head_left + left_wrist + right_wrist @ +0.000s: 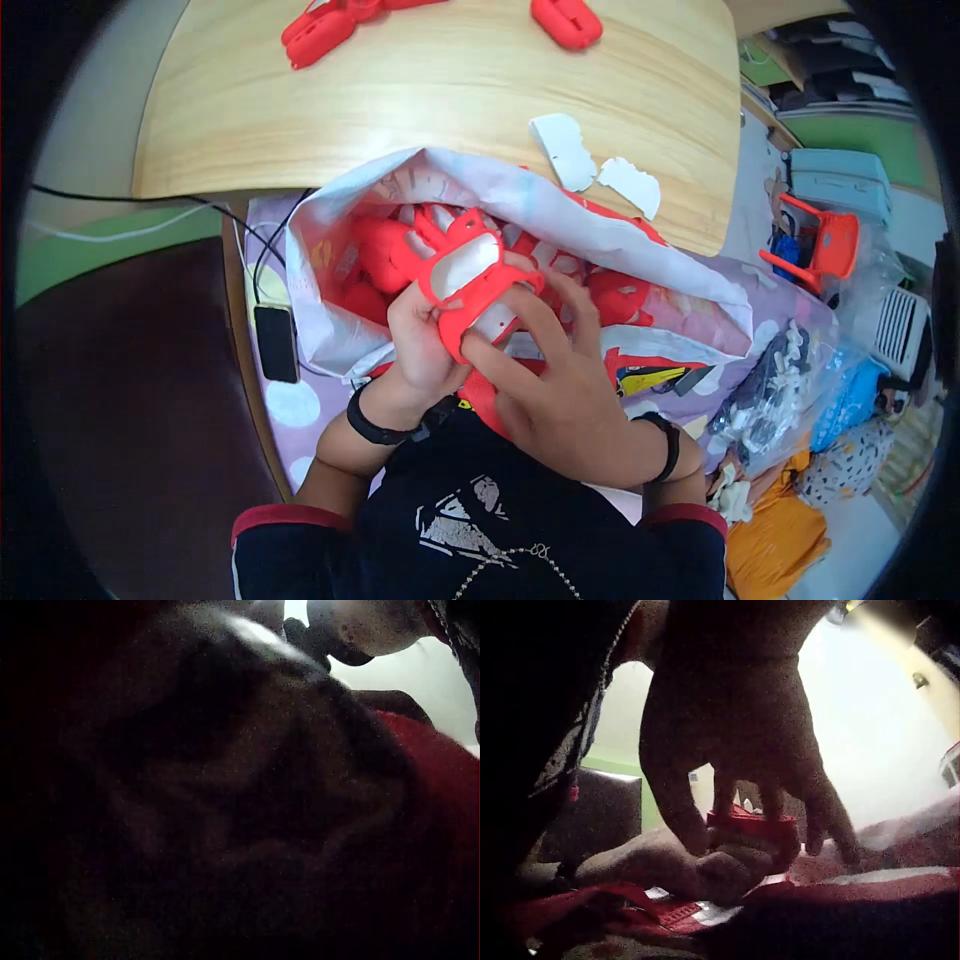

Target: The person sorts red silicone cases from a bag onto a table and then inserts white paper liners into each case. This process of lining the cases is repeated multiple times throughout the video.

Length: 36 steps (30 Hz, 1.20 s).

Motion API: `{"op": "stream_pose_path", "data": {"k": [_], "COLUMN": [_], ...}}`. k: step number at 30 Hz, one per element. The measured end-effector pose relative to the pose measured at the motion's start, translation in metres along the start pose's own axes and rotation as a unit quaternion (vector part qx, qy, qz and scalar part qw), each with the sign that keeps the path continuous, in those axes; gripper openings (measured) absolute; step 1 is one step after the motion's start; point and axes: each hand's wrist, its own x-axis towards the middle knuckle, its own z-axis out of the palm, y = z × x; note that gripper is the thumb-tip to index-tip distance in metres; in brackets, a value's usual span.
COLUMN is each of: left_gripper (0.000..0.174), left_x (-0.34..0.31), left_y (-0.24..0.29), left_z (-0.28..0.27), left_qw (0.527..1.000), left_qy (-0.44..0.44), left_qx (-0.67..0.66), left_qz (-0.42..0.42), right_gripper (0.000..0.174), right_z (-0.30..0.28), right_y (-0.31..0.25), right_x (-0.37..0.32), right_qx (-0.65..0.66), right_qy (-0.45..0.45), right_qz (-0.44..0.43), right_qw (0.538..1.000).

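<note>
A red hinged case (pixel 474 308), soft-looking, with rounded openings and white showing inside, is held above an open bag in the head view. My left hand (pixel 420 345) grips its left side, thumb along the edge. The fingers of my right hand (pixel 572 402) curl over its right and lower part. From the right wrist view, the right hand (pixel 739 742) reaches down, fingertips at the red rim beside the left hand (pixel 731 874). Several similar red pieces (pixel 378 255) fill the white bag (pixel 480 175). The left wrist view is mostly dark, hiding the fingers.
Behind the bag stands a wooden table (pixel 420 100) bearing red cases (pixel 567 22) and two white torn-edged pieces (pixel 565 150). A phone (pixel 276 343) with a cable lies at the left. Toward the right are a small red chair (pixel 832 245) and plastic bags (pixel 765 400).
</note>
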Motion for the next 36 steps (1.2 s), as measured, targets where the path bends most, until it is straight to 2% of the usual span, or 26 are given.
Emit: {"op": "stream_pose_path", "data": {"k": [4,7,10,11,13,15,17,20,22,25,28,31,34,36], "left_gripper": [0.053,0.054,0.058,0.063,0.065,0.064,0.063,0.055,0.052,0.049,0.057,0.047,0.045,0.045], "left_x": [0.0,-0.001,0.0,0.0,0.001,0.002,0.001,-0.005,-0.01,-0.009,-0.011,-0.016,-0.02,-0.021], "left_y": [-0.001,0.002,0.004,0.006,0.009,0.01,0.013,0.017,0.02,0.024,0.03,0.027,0.034,0.033], "left_z": [0.003,-0.004,-0.01,-0.009,0.002,0.008,0.003,0.007,0.023,0.015,0.011,0.005,0.015,0.011], "left_qw": [0.998,0.999,1.0,0.999,1.0,0.997,0.988,0.992,0.983,0.97,0.954,0.953,0.927,0.916], "left_qy": [0.027,0.015,-0.01,-0.042,-0.003,0.019,0.029,-0.014,-0.031,-0.081,-0.001,0.008,-0.021,-0.01], "left_qx": [0.064,0.04,0.026,0.013,0.025,0.078,0.138,0.124,0.179,0.214,0.291,0.275,0.358,0.377], "left_qz": [0.006,0.007,-0.002,-0.003,-0.001,-0.012,-0.06,-0.027,0.028,0.086,0.072,0.128,0.114,0.137], "right_gripper": [0.058,0.056,0.054,0.051,0.047,0.047,0.046,0.046,0.046,0.047,0.046,0.046,0.048,0.048], "right_z": [-0.007,-0.014,-0.006,-0.01,-0.024,-0.031,-0.035,-0.038,-0.043,-0.041,-0.025,-0.028,-0.018,-0.018], "right_y": [0.014,0.013,0.003,0.003,0.002,0.001,0.001,-0.001,-0.008,-0.018,-0.016,-0.008,0.0,-0.005], "right_x": [0.002,0.005,0.002,0.004,0.005,0.007,0.01,0.015,0.017,0.017,0.017,0.022,0.013,0.012], "right_qx": [0.144,0.121,-0.074,-0.062,-0.039,-0.057,-0.072,-0.061,-0.017,-0.094,-0.161,-0.007,-0.058,-0.09], "right_qy": [-0.042,-0.069,-0.013,-0.001,0.017,0.004,-0.006,-0.018,-0.027,-0.009,0.006,-0.005,0.022,0.018], "right_qz": [-0.01,-0.026,-0.048,-0.069,-0.112,-0.103,-0.099,-0.092,-0.077,-0.103,-0.116,-0.141,-0.206,-0.189], "right_qw": [0.989,0.99,0.996,0.996,0.993,0.993,0.992,0.994,0.997,0.99,0.98,0.99,0.977,0.978]}}
